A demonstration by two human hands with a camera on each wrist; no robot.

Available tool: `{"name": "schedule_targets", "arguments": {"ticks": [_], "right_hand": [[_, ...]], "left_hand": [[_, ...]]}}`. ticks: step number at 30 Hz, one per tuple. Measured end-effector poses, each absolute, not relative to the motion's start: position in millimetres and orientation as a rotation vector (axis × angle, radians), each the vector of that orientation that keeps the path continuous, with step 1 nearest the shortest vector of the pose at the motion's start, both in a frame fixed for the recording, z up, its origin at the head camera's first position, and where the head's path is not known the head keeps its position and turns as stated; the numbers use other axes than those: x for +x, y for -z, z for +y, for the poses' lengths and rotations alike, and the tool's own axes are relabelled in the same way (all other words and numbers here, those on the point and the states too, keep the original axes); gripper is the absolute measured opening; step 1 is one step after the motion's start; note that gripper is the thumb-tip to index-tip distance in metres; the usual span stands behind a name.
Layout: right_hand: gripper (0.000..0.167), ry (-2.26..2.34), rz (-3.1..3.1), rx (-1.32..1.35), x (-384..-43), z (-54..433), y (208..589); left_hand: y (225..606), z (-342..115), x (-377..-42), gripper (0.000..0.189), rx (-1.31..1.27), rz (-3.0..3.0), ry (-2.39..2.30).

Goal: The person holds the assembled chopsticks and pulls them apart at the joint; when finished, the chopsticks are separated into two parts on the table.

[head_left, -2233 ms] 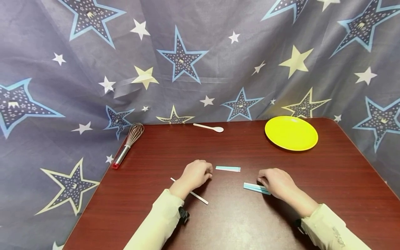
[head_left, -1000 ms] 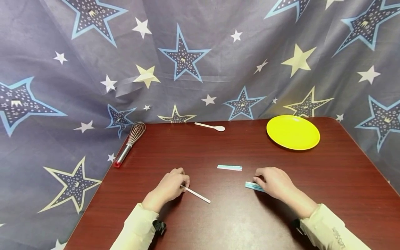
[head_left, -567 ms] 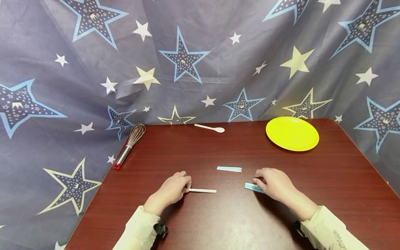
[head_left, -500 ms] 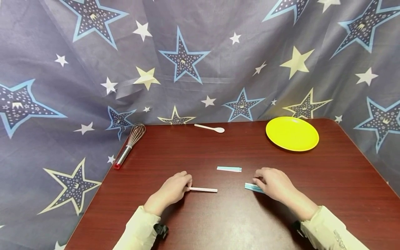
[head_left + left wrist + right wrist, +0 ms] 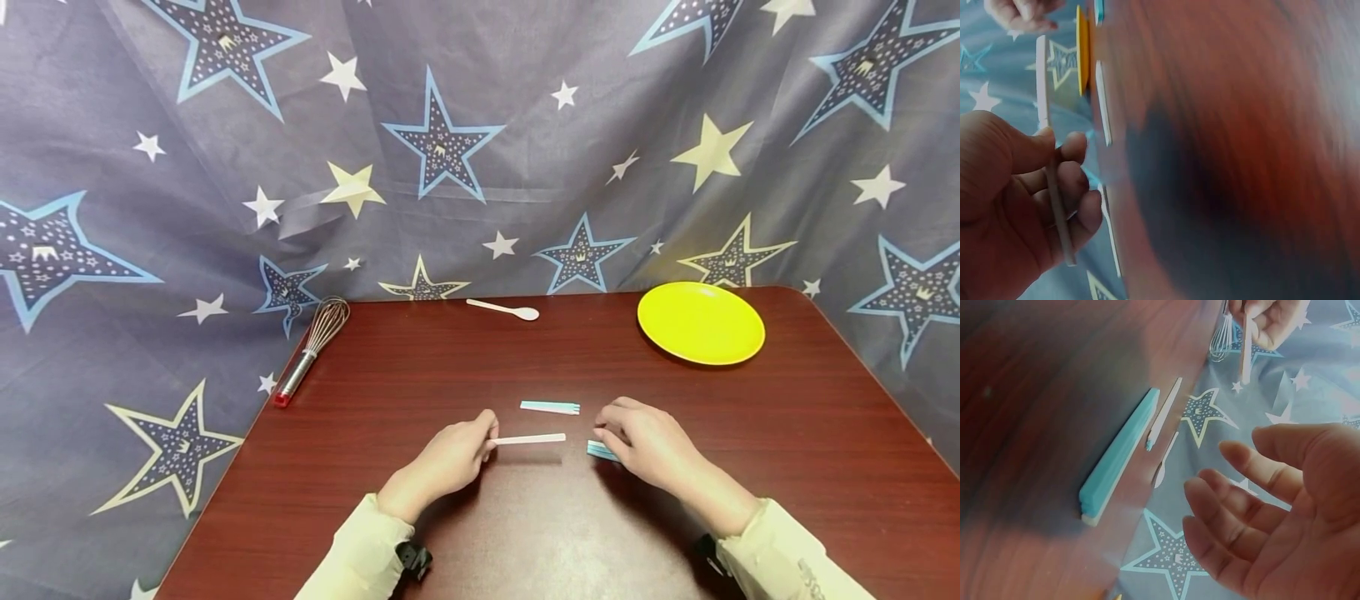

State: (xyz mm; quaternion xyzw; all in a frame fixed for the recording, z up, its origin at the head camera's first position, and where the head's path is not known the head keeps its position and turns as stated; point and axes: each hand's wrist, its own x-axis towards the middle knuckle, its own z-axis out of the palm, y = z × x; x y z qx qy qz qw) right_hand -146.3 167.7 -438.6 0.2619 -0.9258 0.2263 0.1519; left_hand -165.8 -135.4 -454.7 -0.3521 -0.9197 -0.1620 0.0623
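Observation:
My left hand (image 5: 453,454) pinches a slim white stick (image 5: 531,439) between thumb and fingers. The stick is held above the table, pointing right, with its shadow below it. My right hand (image 5: 1272,512) holds nothing; its fingers are loosely bent. It hovers over a bundle of teal and white sticks (image 5: 1119,459), partly covering it in the head view. Behind the two hands lies a smaller group of pale blue and white sticks (image 5: 550,407), flat on the table.
A white spoon (image 5: 504,309) lies at the back edge of the dark red table (image 5: 420,350). A whisk (image 5: 311,350) with a red-tipped handle lies along the left edge. A yellow plate (image 5: 701,323) sits at the back right. A star-patterned curtain (image 5: 480,225) hangs behind.
My left hand reached back to the white stick, pinched its left end, turned it level and lifted it rightward. My right hand stayed near the teal bundle, shifting slightly left.

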Motion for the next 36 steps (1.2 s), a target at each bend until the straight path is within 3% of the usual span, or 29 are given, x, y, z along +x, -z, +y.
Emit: {"name": "schedule_targets", "arguments": {"ticks": [9, 29, 36], "right_hand": [[0.017, -0.646, -2.637, 0.767, -144, 159, 433], [0.007, -0.879, -2.728, 1.171, -137, 149, 428], [0.017, -0.807, -2.739, 1.129, -135, 148, 430]], "left_hand": [[454, -106, -157, 0.016, -1.12, -2.777, 0.493], [454, -75, -150, 0.014, -1.201, -2.769, 0.517], [453, -69, -150, 0.009, -1.2, -2.783, 0.556]]}}
